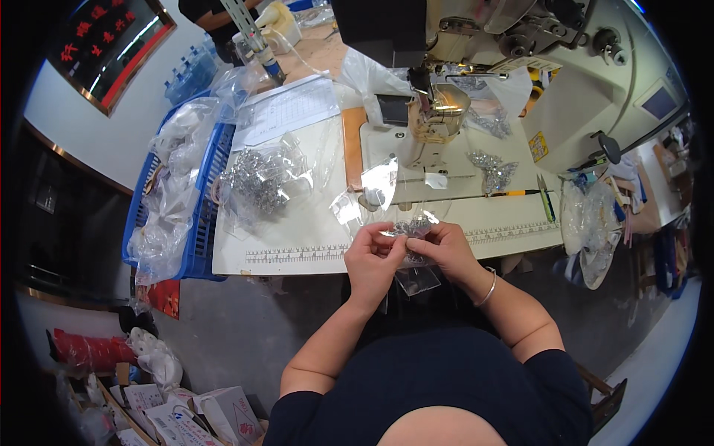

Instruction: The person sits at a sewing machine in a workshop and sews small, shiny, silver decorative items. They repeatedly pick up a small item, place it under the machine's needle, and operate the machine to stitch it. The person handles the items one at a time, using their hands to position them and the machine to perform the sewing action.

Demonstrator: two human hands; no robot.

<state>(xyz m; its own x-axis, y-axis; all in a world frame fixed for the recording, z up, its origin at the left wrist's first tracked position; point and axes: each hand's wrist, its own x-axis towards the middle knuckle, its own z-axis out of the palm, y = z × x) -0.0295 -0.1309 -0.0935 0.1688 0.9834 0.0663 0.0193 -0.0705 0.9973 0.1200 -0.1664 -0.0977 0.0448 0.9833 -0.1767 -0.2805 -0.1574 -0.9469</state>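
In the head view, the person's two hands are meeting over the front edge of a white table (297,232), working on a clear bag (414,223) of small silvery pieces. The left hand (369,259) is curling its fingers inward and pinching the bag between thumb and index finger. The right hand (451,250) is closing on the bag from the other side, its thumb tip lying just beside the left one. A bracelet (487,288) is circling the right wrist. The bag is sitting between the hands, in front of the sewing machine (569,108), whose lamp is glowing near the needle area.

To the left, a heap of silvery-filled bags (259,178) is lying on the table, with a paper sheet (288,111) resting behind it. A blue basket (206,195) is standing along the table's left edge, holding crumpled clear plastic (165,178). To the right, another small bag (491,171) is lying near an orange-and-black tool (515,193) and green-handled snips (546,198). A printed ruler strip (297,254) is running along the front edge. Beyond the table's far left, another person's dark clothing (202,13) is partly showing.
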